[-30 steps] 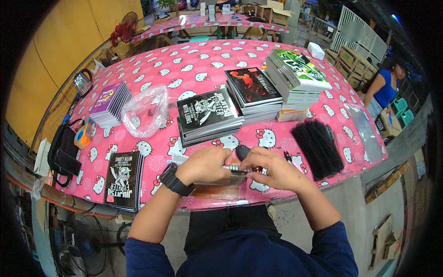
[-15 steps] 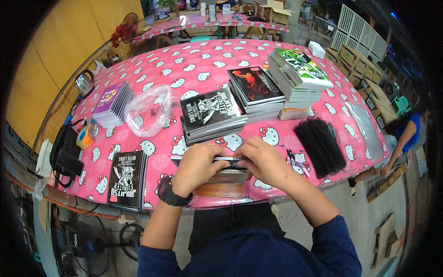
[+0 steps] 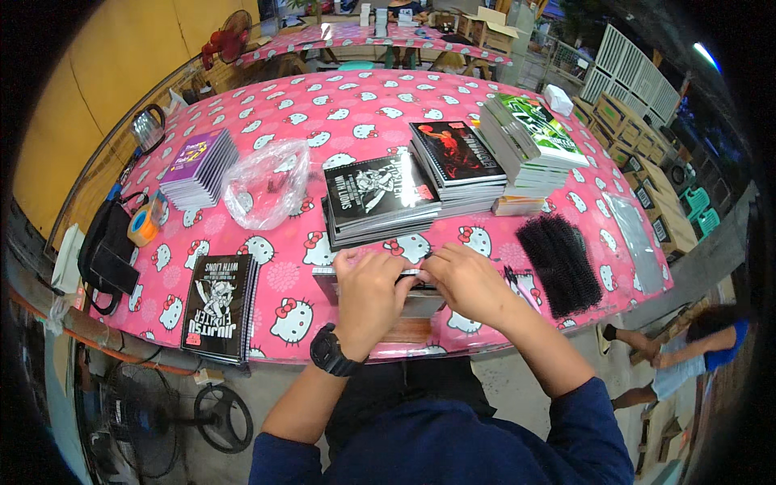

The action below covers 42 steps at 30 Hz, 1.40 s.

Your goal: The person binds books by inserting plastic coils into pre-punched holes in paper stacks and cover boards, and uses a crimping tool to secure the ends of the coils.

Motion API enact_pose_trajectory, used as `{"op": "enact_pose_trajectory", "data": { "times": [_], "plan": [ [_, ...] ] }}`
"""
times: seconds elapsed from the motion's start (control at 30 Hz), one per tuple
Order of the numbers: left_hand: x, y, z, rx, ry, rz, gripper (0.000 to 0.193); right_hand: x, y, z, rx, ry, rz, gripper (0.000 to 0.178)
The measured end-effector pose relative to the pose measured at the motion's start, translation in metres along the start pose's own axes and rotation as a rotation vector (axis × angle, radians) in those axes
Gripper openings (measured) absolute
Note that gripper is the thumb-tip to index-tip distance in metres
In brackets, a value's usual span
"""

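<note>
At the table's near edge, a notebook [image 3: 325,280] is held on edge, mostly covered by my hands. My left hand [image 3: 370,284], with a black watch at the wrist, grips its top edge, fingers bent. Close beside it, my right hand [image 3: 462,279] pinches the same edge with thumb and fingertips. A thin dark strip shows between the fingertips; its kind is hard to make out. Below the hands sits a wooden block [image 3: 408,330]. Right of my right hand lies a heap of black spiral binding coils [image 3: 559,265], with pens [image 3: 524,289] between.
Beyond my hands stand stacks of black-covered notebooks [image 3: 380,190], basketball-cover notebooks [image 3: 457,152] and green-cover books [image 3: 537,129]. At left are bound notebooks [image 3: 218,307], purple books [image 3: 198,166], a clear plastic bag [image 3: 267,186], tape [image 3: 144,228] and a black bag [image 3: 109,259]. A person [image 3: 687,352] bends at right.
My left hand has shifted right along the notebook's top edge, closer to my right hand, and its wrist has turned. The person at the right has come further into view.
</note>
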<state>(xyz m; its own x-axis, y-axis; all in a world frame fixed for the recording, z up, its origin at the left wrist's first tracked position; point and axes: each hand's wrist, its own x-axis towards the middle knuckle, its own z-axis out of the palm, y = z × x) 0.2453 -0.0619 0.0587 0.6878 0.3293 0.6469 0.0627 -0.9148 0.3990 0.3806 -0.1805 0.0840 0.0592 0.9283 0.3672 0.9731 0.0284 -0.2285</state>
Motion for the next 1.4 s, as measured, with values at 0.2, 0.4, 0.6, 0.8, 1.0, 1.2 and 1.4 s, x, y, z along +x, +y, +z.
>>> {"op": "enact_pose_trajectory", "data": {
  "times": [0.2,0.4,0.6,0.8,1.0,1.2,1.4],
  "plan": [
    [-0.002,-0.002,-0.004,0.002,-0.021,-0.042,0.018,0.005,-0.007,-0.012,0.165,0.07,-0.053,0.028],
    [-0.004,-0.002,-0.006,0.001,-0.023,-0.015,0.018,-0.003,-0.012,-0.009,0.223,0.05,0.11,0.038],
    [-0.001,0.004,-0.004,-0.041,-0.025,0.023,0.016,-0.01,-0.007,-0.008,0.101,0.063,0.04,0.043],
    [-0.005,-0.004,-0.004,0.036,-0.115,0.095,0.016,-0.016,0.083,-0.034,0.528,0.149,0.284,0.033],
    [0.002,0.002,-0.013,-0.129,-0.143,0.096,0.022,-0.062,0.118,0.047,0.154,-0.111,0.748,0.058],
    [-0.002,-0.003,-0.013,-0.014,-0.212,0.113,0.018,-0.06,0.137,0.071,0.452,0.297,0.772,0.034],
    [-0.006,-0.006,-0.011,-0.007,-0.191,0.081,0.018,-0.048,0.108,0.069,0.065,0.132,0.454,0.05]
  ]
}}
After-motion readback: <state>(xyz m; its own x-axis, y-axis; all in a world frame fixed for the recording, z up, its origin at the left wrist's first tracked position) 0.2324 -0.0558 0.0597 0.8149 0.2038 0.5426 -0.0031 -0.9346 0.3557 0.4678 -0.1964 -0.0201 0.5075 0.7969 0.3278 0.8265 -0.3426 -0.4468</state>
